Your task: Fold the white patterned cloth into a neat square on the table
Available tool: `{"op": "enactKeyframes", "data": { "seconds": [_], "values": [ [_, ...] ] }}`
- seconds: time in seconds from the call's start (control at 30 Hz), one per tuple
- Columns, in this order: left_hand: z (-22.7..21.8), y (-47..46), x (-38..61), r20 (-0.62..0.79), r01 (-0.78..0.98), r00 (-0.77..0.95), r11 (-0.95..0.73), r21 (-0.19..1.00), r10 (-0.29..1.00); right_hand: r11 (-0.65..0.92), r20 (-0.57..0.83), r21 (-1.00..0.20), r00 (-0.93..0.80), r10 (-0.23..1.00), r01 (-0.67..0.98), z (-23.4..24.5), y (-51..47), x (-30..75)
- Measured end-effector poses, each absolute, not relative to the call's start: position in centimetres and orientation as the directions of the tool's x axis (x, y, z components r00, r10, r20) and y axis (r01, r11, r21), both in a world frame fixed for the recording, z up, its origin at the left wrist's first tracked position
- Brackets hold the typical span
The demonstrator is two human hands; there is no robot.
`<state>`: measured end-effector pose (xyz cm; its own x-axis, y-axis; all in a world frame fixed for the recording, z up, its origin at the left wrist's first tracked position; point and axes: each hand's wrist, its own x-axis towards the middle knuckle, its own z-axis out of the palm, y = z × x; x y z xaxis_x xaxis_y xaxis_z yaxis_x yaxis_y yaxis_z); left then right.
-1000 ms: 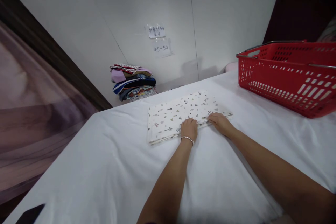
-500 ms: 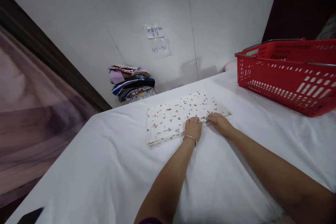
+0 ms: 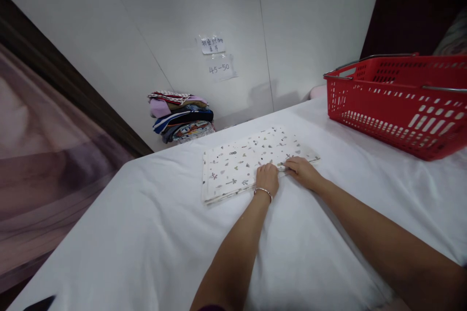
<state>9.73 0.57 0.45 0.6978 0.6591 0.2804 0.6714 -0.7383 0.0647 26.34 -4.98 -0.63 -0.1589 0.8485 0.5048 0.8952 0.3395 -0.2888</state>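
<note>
A white tablecloth, printed with small plants and leaves, lies folded into a layered rectangle on the white-covered table. My left hand, with a bracelet at the wrist, is closed on the middle of its near edge. Just to the right, my right hand pinches the same edge, its fingertips on top and the thumb low at the fold. The two hands are close together but apart. Parts of the left fingers are hidden behind the back of that hand.
A red plastic basket with metal handles stands on the table at the right. Beyond the far edge is a stack of folded fabrics against the wall. Paper signs hang on the wall. A dark flat object lies at the lower left corner.
The view has shifted slightly. Both hands stay at the near edge of the tablecloth, and the left fingers are curled a little more.
</note>
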Motion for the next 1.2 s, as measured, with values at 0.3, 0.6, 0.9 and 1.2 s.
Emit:
{"op": "enactKeyframes", "data": {
  "seconds": [0.3, 0.6, 0.9, 1.2],
  "values": [
    [0.8, 0.2, 9.6, 0.280, 0.664, 0.691, -0.738, 0.115, 0.666, 0.289, 0.553, -0.217, -0.126, 0.824, 0.933, -0.4, -5.1, 26.4],
    [1.3, 0.3, 9.4, 0.196, 0.675, 0.709, -0.732, 0.086, 0.677, 0.265, 0.568, -0.213, -0.102, 0.817, 0.940, 0.3, -6.2, 26.4],
    [1.7, 0.8, 9.6, 0.184, 0.718, 0.642, -0.668, 0.198, 0.744, 0.194, 0.371, -0.155, -0.125, 0.920, 0.969, 1.5, -8.3, 24.9],
    [1.9, 0.8, 9.7, 0.177, 0.717, 0.644, -0.668, 0.200, 0.745, 0.014, 0.309, -0.031, -0.004, 0.951, 0.999, 0.7, -7.1, 23.9]
  ]
}}
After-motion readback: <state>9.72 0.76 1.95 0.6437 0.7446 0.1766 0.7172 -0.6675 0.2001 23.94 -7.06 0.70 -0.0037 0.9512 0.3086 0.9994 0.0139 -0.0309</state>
